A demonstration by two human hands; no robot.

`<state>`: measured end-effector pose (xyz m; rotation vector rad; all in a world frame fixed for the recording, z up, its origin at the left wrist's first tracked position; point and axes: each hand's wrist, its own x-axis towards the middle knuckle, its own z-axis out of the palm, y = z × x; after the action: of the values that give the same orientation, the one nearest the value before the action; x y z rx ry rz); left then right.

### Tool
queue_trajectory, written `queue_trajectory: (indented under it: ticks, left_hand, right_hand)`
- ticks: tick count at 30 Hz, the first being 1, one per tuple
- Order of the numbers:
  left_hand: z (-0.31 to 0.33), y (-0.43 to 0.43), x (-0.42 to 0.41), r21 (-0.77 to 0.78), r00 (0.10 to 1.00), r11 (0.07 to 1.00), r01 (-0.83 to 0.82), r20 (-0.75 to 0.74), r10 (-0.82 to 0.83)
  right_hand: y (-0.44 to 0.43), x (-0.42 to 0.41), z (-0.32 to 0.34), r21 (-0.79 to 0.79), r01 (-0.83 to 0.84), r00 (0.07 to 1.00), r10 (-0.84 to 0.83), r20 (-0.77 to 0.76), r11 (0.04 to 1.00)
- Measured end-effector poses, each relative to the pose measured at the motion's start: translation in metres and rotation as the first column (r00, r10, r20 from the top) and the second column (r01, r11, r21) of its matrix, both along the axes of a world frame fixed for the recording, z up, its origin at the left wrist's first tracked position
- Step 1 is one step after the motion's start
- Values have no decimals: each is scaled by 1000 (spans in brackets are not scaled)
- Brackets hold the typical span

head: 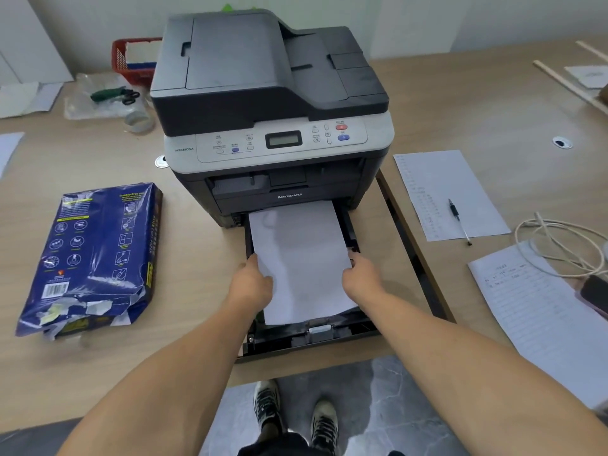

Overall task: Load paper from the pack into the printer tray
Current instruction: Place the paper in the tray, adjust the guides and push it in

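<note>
Hands, left hand [255,279] and right hand [360,274], are gripping the paper stack's [301,258] side edges, seating it in the pulled-out printer tray [329,337] near the table's front edge, so next I judge the tray is needing a level push home.

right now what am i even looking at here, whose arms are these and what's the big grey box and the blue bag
This is one picture from a camera worn on a person's head, looking down, so the arms are that person's own. The grey box is a printer on a desk. Its paper tray is pulled out toward the person. The left hand and right hand grip the two side edges of a stack of white paper sitting in the tray. The blue bag on the left is the torn-open paper pack. To the right lie printed sheets, a pen and a coiled cable.
</note>
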<state>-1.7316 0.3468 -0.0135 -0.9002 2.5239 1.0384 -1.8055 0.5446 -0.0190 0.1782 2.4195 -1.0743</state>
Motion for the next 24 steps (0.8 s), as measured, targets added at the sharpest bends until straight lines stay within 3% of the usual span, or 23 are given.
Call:
queue_trajectory:
  ticks: [3,7,15,24]
  left_hand:
    - [-1,2,0,-68,1000,998,-7,11,8]
    - [-4,-4,2,-108,998,993,42,50,-36]
    - [-6,-4,18,-158,996,984,76,62,-67]
    - [1,14,23,-194,998,980,-40,37,48]
  right_hand:
    - [-4,4,2,238,-94,990,115,-78,967]
    - [-2,5,4,374,-117,975,178,-134,920]
    - [10,1,4,401,-69,982,133,-135,914]
    - [15,5,5,384,14,993,34,-116,923]
